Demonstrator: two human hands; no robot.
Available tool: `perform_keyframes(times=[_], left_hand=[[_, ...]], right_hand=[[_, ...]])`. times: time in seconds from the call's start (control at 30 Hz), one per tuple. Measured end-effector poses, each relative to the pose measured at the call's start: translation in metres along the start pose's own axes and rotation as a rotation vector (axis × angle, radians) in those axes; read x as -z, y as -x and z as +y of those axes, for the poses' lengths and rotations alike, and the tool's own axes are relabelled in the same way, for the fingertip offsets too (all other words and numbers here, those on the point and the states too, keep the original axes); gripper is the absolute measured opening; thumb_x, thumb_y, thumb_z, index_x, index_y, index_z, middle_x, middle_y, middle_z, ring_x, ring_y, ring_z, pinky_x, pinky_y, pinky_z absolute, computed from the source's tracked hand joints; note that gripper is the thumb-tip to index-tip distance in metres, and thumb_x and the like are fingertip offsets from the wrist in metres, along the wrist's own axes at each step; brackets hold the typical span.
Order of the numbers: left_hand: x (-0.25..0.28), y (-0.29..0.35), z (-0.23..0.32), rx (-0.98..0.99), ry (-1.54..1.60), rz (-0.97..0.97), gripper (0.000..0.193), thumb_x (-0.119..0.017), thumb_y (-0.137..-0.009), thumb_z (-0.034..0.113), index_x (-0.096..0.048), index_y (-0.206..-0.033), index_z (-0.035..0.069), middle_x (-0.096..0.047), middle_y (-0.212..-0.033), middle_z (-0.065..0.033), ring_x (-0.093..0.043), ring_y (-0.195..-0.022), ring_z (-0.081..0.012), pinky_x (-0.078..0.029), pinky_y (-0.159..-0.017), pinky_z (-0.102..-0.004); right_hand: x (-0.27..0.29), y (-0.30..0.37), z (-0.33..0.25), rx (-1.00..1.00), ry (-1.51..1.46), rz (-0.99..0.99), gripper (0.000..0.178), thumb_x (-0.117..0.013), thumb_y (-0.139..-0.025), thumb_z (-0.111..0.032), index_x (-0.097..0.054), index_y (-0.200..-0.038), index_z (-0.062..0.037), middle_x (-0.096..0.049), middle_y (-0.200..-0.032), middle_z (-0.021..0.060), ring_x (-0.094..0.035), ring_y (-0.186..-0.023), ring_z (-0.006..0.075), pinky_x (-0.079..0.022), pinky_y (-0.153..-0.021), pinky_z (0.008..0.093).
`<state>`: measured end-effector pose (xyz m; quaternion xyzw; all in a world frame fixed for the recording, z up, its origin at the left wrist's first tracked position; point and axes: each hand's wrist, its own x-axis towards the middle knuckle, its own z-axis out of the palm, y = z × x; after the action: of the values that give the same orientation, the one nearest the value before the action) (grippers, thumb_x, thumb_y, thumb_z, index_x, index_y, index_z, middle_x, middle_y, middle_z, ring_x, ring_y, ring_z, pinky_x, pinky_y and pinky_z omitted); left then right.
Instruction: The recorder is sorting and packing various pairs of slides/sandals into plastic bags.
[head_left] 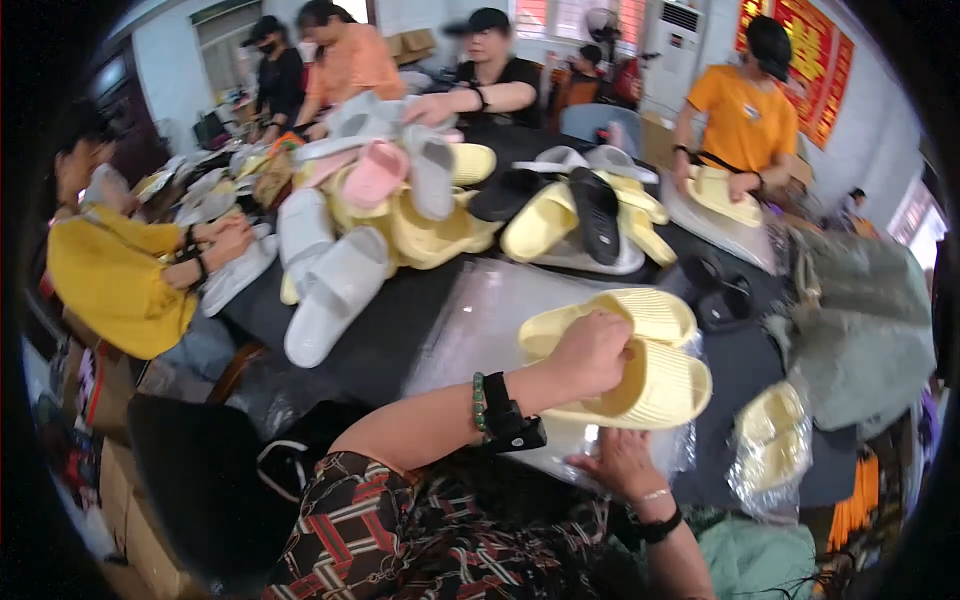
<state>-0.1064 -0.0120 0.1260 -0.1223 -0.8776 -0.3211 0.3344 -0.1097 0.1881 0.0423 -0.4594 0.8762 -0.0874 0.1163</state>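
Head view: yellow slippers (662, 385), long axes roughly left-to-right, toes rightward.

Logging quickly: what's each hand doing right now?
Left hand: closed at the yellow ribbed slides; grip hidden.
Right hand: open, on clear plastic bags.

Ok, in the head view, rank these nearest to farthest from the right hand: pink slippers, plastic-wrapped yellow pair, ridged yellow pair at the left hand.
From the right hand:
1. Ridged yellow pair: just ahead of it.
2. Plastic-wrapped yellow pair: off to its right.
3. Pink slippers: far ahead, to the left.
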Motion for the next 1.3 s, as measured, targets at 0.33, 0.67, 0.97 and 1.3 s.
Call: perform_keyframes(times=[0.33, 0.67, 0.97, 1.3], left_hand=[[-0.054, 0.037, -0.071, 0.161, -0.326, -0.072, 0.006, -0.064, -0.079, 0.01, -0.063, -0.082, 0.005, -0.064, -0.081, -0.0147, -0.063, -0.079, -0.0355, -0.049, -0.071, -0.0471], [0.081, 0.098, -0.156, 0.418, -0.704, 0.076, 0.011, -0.067, -0.079, 0.011, -0.06, -0.079, 0.002, -0.062, -0.084, -0.0181, -0.06, -0.083, -0.0404, -0.047, -0.072, -0.0512], [0.042, 0.089, -0.015, 0.26, -0.407, 0.091, 0.01, -0.064, -0.077, 0.005, -0.056, -0.081, 0.002, -0.059, -0.08, -0.0183, -0.056, -0.081, -0.0401, -0.045, -0.071, -0.0496], [0.021, 0.122, -0.037, 0.315, -0.458, -0.038, 0.01, -0.059, -0.083, 0.011, -0.057, -0.091, 0.005, -0.058, -0.095, -0.0135, -0.055, -0.094, -0.0346, -0.044, -0.08, -0.0466]], right_hand=[[-0.012, 0.006, 0.007, 0.016, 0.104, 0.208, 0.114, -0.055, -0.077, -0.08, -0.034, -0.142, 0.0117, -0.036, -0.148, 0.0293, -0.027, -0.144, 0.0412, -0.012, -0.117, 0.0606], [-0.009, 0.008, 0.006, -0.005, 0.123, 0.209, 0.123, -0.059, -0.074, -0.078, -0.022, -0.147, 0.0138, -0.019, -0.156, 0.0335, -0.013, -0.149, 0.0438, -0.01, -0.118, 0.061], [0.017, 0.021, 0.014, -0.053, -0.168, 0.528, 0.106, -0.063, -0.087, -0.058, -0.012, -0.152, 0.0078, -0.013, -0.16, 0.0288, -0.006, -0.15, 0.045, -0.011, -0.118, 0.0593], [-0.016, 0.023, 0.019, -0.237, 0.118, 0.306, 0.093, -0.054, -0.091, -0.06, -0.028, -0.149, 0.0079, -0.023, -0.159, 0.0263, -0.015, -0.149, 0.0421, -0.011, -0.118, 0.059]])
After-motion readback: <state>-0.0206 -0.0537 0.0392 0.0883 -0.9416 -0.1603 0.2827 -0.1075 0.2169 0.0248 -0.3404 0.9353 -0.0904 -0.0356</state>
